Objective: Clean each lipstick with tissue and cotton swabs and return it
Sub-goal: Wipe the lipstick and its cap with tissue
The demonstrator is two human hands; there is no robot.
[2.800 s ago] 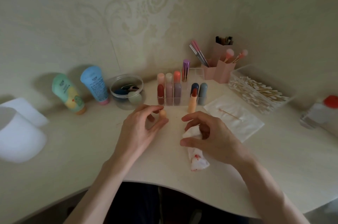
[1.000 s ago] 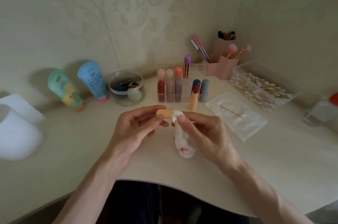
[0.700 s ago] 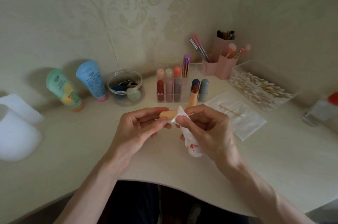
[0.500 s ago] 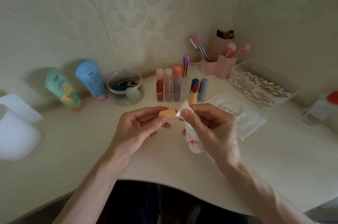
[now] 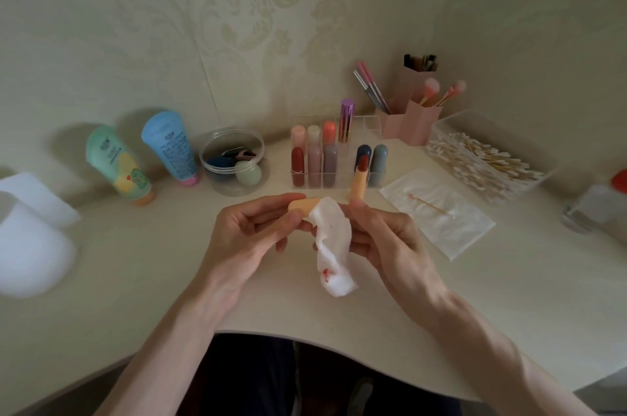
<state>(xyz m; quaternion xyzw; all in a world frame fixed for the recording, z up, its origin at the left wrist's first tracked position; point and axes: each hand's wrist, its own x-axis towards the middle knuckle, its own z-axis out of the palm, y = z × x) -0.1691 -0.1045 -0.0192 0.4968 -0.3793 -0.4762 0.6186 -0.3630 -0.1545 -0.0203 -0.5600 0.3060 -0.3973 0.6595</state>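
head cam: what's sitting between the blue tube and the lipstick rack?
A clear round jar holding sponges stands on the desk between the blue tube and the lipstick rack; the head view shows it.

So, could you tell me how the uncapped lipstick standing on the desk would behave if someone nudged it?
The uncapped lipstick stands tall on a narrow base, so it would probably tip easily. Its tube looks round, so it would likely roll once down. The exposed red tip looks soft and might smear the desk or dent.
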